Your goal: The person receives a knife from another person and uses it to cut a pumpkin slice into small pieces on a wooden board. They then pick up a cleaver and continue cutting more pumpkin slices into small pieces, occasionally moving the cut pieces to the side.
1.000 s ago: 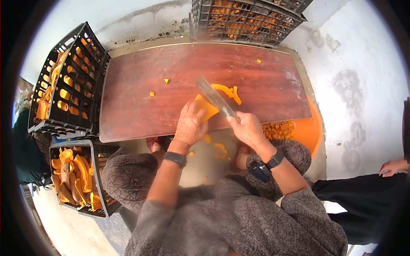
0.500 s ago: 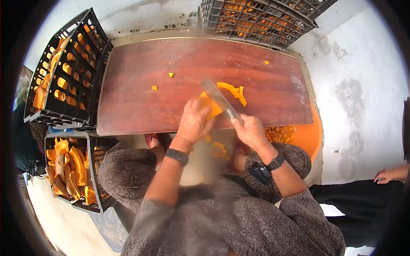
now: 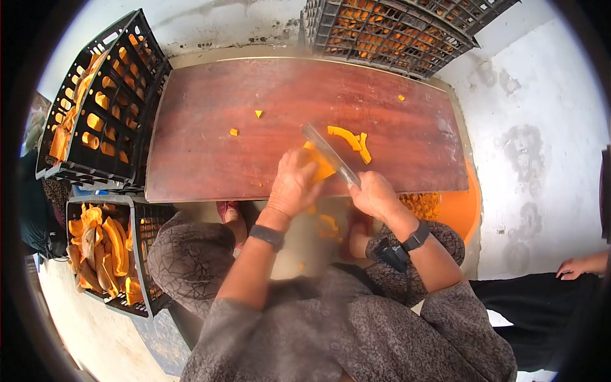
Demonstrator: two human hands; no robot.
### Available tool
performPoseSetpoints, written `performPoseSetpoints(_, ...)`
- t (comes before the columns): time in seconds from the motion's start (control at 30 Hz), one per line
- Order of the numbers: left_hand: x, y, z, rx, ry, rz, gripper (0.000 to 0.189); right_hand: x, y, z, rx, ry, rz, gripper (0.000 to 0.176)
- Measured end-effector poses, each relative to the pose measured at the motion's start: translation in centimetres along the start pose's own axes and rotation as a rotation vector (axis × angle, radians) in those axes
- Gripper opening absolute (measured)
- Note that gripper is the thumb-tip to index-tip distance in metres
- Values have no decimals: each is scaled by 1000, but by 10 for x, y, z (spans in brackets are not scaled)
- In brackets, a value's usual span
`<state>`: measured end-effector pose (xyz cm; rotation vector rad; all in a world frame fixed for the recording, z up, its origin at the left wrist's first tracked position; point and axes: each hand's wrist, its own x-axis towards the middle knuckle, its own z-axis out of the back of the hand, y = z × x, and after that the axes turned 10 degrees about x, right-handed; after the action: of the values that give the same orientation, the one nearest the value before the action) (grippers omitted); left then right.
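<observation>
My right hand [image 3: 374, 193] is closed round the handle of a knife [image 3: 326, 149], whose blade slants up and to the left over the table [image 3: 210, 159]. Under my left hand [image 3: 294, 180] a piece of pumpkin [image 3: 323, 167] is gripped against the board, right beside the blade. My left fingers are curled over it and partly hide it. Just beyond the knife lie a curved pumpkin strip [image 3: 344, 136] and a shorter strip [image 3: 364, 148]. Small pumpkin bits [image 3: 234, 132] are scattered to the left on the red-brown surface.
Left of me stand a black crate [image 3: 105, 114] and a lower crate [image 3: 141, 254], both with pumpkin pieces. Another crate [image 3: 394, 38] is at the back. An orange tub [image 3: 473, 197] with diced pumpkin [image 3: 421, 205] sits under the table's right end. Another person's hand [image 3: 573, 268] shows at right.
The view has shifted slightly, so the table and crates appear a little displaced. Both hands keep their holds on the knife and the pumpkin piece, with little visible movement.
</observation>
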<state>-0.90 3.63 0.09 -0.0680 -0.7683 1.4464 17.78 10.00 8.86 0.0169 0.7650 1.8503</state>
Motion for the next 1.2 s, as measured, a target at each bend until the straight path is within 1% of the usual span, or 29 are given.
performPoseSetpoints(0.13, 0, 1, 0, 8, -12, 3, 33, 2, 17, 9, 4, 58, -46, 32)
performPoseSetpoints(0.2, 0, 1, 0, 5, -4, 13, 32, 3, 21, 10, -48, 82, -87, 34)
performPoseSetpoints(0.43, 2, 1, 2, -7, 12, 21, 30, 12, 29, 12, -111, 108, -93, 33)
performPoseSetpoints(0.5, 3, 1, 1, 14, 11, 11, 30, 13, 37, 16, -125, 215, -133, 32)
performPoseSetpoints(0.53, 2, 1, 0, 10, 14, 10, 30, 15, 37, 15, -126, 216, -138, 32)
performPoseSetpoints(0.6, 2, 2, -1, 6, 2, 16, 31, 17, 40, 13, -189, 215, -135, 22)
performPoseSetpoints(0.63, 2, 3, -1, 6, 3, 17, 31, 18, 45, 15, -189, 216, -135, 22)
performPoseSetpoints(0.7, 2, 3, -1, 18, 24, 19, 32, 20, 54, 24, -123, 326, -263, 19)
performPoseSetpoints(0.83, 3, 1, 1, -8, 35, 60, 29, 29, 49, 23, -81, 318, -253, 17)
performPoseSetpoints(0.9, 4, 0, 1, -12, 36, 61, 29, 29, 54, 27, -32, 362, -272, 23)
performPoseSetpoints(0.93, 4, 1, 1, -12, 37, 62, 29, 30, 52, 27, -32, 363, -272, 23)
performPoseSetpoints(1.0, 4, -1, 0, -17, 35, 56, 29, 27, 45, 27, 41, 389, -180, 22)
performPoseSetpoints(1.03, 5, -2, 1, -19, 37, 53, 29, 25, 39, 26, 43, 386, -183, 22)
performPoseSetpoints(1.1, 5, -4, 2, 0, 32, 40, 28, 23, 29, 21, 174, 332, -230, 17)
performPoseSetpoints(1.13, 5, -4, 2, -1, 31, 42, 28, 24, 29, 16, 172, 332, -229, 17)
performPoseSetpoints(1.2, 4, -4, 2, 22, 40, 39, 29, 25, 34, 5, -156, 247, -180, 15)
